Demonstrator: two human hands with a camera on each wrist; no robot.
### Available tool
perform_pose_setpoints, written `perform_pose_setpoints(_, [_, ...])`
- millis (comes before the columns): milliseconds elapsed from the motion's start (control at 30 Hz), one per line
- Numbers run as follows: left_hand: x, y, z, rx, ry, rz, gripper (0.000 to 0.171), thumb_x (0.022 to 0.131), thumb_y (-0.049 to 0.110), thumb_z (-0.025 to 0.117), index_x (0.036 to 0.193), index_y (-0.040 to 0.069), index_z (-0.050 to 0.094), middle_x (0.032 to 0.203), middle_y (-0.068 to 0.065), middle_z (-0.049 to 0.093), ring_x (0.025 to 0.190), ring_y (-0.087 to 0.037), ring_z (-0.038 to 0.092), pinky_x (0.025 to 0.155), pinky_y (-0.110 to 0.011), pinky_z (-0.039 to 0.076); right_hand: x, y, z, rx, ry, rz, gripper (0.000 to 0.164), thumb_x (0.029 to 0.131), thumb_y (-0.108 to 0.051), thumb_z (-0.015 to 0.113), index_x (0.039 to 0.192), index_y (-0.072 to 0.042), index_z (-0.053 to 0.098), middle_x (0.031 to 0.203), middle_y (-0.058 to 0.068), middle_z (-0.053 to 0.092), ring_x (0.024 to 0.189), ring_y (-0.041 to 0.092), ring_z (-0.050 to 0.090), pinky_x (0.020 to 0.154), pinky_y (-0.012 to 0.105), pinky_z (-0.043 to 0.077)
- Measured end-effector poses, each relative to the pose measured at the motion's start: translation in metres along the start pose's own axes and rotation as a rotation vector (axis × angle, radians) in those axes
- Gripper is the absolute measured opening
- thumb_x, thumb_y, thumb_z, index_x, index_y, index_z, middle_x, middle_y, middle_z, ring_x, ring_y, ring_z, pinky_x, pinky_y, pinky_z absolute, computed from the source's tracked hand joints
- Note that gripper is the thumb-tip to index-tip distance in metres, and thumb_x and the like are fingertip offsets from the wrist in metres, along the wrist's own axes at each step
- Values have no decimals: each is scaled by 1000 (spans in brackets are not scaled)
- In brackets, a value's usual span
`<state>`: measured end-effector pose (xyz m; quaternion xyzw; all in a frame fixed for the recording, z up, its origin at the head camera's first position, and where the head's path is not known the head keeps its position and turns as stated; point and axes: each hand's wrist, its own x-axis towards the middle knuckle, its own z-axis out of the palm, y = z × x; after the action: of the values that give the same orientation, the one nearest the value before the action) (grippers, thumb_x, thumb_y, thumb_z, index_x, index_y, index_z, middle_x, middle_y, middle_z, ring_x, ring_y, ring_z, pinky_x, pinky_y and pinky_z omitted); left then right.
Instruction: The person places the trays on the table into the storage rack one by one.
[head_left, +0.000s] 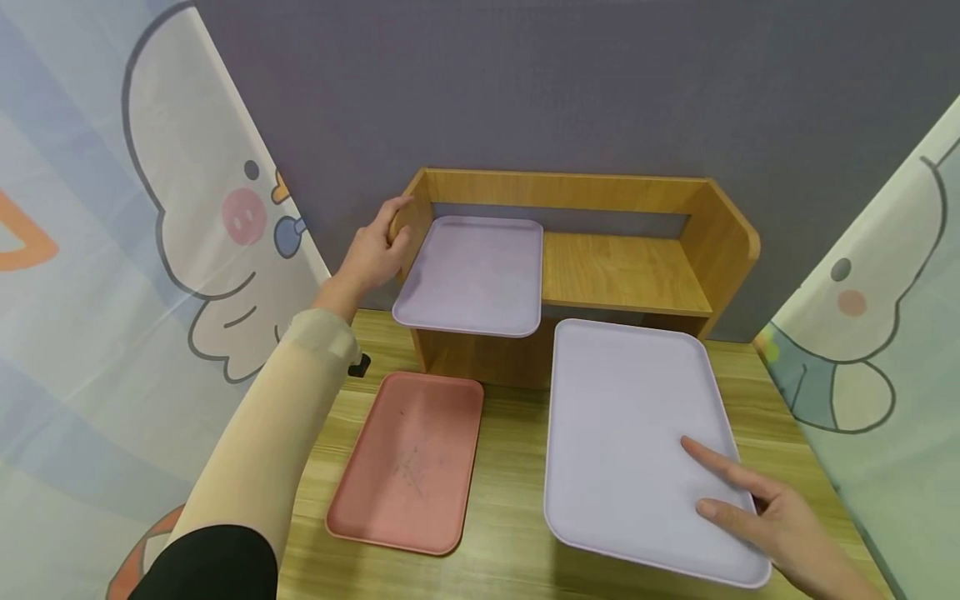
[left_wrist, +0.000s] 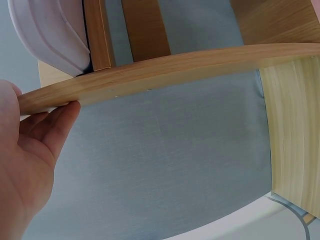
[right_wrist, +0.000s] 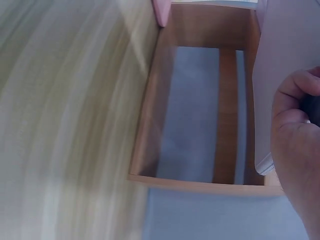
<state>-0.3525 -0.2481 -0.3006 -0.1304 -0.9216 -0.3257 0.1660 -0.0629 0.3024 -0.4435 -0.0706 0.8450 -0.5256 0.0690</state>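
Observation:
My left hand (head_left: 377, 252) grips the upper left side panel of a small wooden desktop shelf (head_left: 622, 267). In the left wrist view its fingers (left_wrist: 62, 127) press against the outer face of that panel. On the shelf's upper board lies a lavender tray (head_left: 476, 275), its front edge jutting past the board. A second lavender tray (head_left: 630, 442) is held by my right hand (head_left: 780, 517) at its right edge, tilted in front of the shelf; thumb and index finger lie on top, the other fingers are hidden. A pink tray (head_left: 412, 467) rests on the table, front left.
The shelf stands on a wood-grain table (head_left: 510, 533) against a grey backing (head_left: 570, 92). Cartoon-printed curtains flank it, a left curtain (head_left: 90, 350) and a right curtain (head_left: 900, 275). The shelf's right side panel (head_left: 723, 242) rises behind the held tray.

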Motion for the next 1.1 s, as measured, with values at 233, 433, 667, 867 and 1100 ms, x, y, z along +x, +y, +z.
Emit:
perform_pose_setpoints(233, [-1,0,-1,1,16,8,55,114,35,47,169,38,37,115,-28,75,91,-39,71,80,-51,58,-1,-17,-12,46,-27,3,66,109,-5,65,170,-21,44,132,-26,69,84,26,80,72,37,65])
perform_pose_setpoints(433, [-2,2,-1,1,19,16,55,114,34,47,169,37,38,102,-25,74,83,-35,69,73,-44,55,9,-28,-16,-15,5,-96,65,106,-1,67,167,-15,47,137,-28,64,87,21,80,69,39,65])
perform_pose_setpoints(667, [-2,3,0,8,18,16,55,114,35,47,169,37,38,98,-24,74,82,-34,69,72,-42,54,30,-33,-27,-89,46,-90,64,106,-8,72,165,-22,52,135,-33,58,79,19,77,65,35,62])
perform_pose_setpoints(867, [-2,5,1,4,5,13,55,115,34,46,169,37,37,104,-25,74,83,-35,69,72,-43,55,50,-35,-35,-33,1,-87,63,107,-7,69,166,-23,51,138,-31,54,83,17,77,68,35,63])
perform_pose_setpoints(1100, [-2,5,1,7,13,12,55,114,34,47,169,36,37,108,-26,75,86,-36,70,74,-46,56,81,-44,-55,0,-86,-22,62,111,-16,66,168,-27,46,163,27,41,92,15,76,73,34,64])
